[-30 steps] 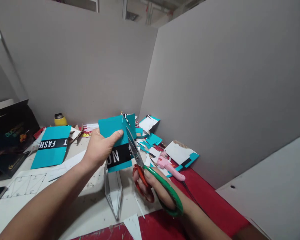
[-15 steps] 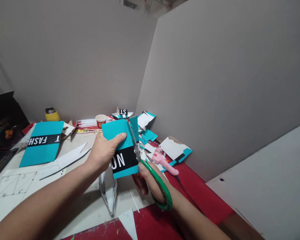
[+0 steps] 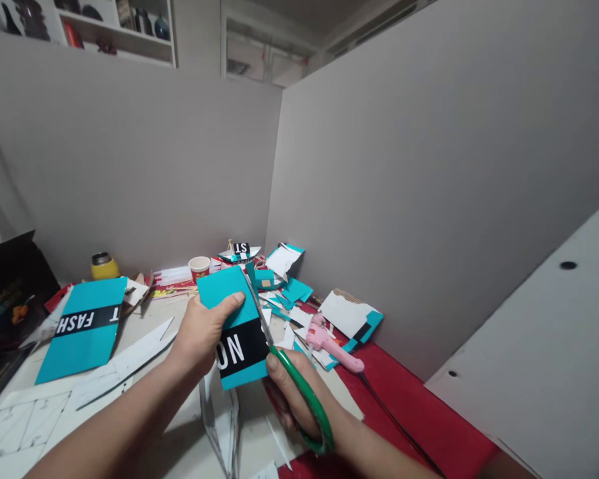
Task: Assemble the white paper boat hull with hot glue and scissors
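My left hand (image 3: 198, 332) grips a teal piece of card (image 3: 223, 293) by its left side, thumb flat on the front. A black band with white letters "NO" crosses the card. In my right hand (image 3: 299, 382) is a pair of scissors (image 3: 313, 399) with a green handle. Their blades run up along the card's right edge and look nearly closed. A narrow teal strip stands behind the blade tips. Below the card, a folded white paper frame with dark edges (image 3: 234, 426) rests on the table, partly hidden by my left arm.
A pink glue gun (image 3: 334, 344) lies among teal and white scraps (image 3: 297, 291) on the right, its cord trailing over red cloth (image 3: 394, 392). Another teal card (image 3: 82, 339), a paper cup (image 3: 199, 267), a yellow jar (image 3: 104, 267) and a drawn sheet (image 3: 24, 426) are also there. Grey partitions (image 3: 419, 186) enclose the table.
The scissor blades have come closer together along the card's right side. The strip there, earlier spread out to the right, now shows only narrowly. The view has tilted up, revealing shelves.
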Demonstrator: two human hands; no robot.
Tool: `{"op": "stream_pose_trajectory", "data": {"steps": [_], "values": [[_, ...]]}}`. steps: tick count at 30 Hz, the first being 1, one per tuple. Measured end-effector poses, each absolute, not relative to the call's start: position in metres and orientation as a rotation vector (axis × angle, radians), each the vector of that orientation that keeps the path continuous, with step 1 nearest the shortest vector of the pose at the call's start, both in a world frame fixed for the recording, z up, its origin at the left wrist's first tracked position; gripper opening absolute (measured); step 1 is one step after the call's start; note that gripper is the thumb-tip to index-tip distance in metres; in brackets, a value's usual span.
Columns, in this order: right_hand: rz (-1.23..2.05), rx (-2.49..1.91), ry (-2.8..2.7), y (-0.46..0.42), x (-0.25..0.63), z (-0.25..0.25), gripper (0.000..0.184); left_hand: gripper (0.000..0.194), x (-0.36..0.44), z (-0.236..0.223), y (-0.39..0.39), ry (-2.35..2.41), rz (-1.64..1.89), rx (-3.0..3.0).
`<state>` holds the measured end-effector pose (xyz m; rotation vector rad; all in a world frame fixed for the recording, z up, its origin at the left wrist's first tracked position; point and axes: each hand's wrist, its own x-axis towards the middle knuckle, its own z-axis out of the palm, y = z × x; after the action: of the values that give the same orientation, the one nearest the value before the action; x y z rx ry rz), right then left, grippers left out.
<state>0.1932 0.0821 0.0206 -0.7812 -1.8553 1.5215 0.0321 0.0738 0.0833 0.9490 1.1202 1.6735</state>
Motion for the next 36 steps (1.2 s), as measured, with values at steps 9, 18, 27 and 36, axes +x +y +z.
{"op": "stream_pose_trajectory", "data": {"steps": [9, 18, 27, 36], "values": [[1.563, -0.833, -1.818, 0.089, 0.195, 0.028, 0.062, 0.031, 0.038, 0.079, 0.073, 1.120, 1.557, 0.974], [1.551, -0.894, -1.595, 0.095, 0.196, 0.033, 0.058, 0.036, 0.037, 0.087, 0.075, 1.122, 1.565, 0.884], [1.219, -0.936, -1.637, 0.127, 0.201, 0.028, 0.045, 0.033, 0.018, 0.097, 0.083, 1.195, 1.799, 0.897], [1.541, -0.697, -1.479, 0.095, 0.195, 0.031, 0.038, 0.025, 0.033, 0.093, 0.071, 1.224, 1.599, 1.074]]}}
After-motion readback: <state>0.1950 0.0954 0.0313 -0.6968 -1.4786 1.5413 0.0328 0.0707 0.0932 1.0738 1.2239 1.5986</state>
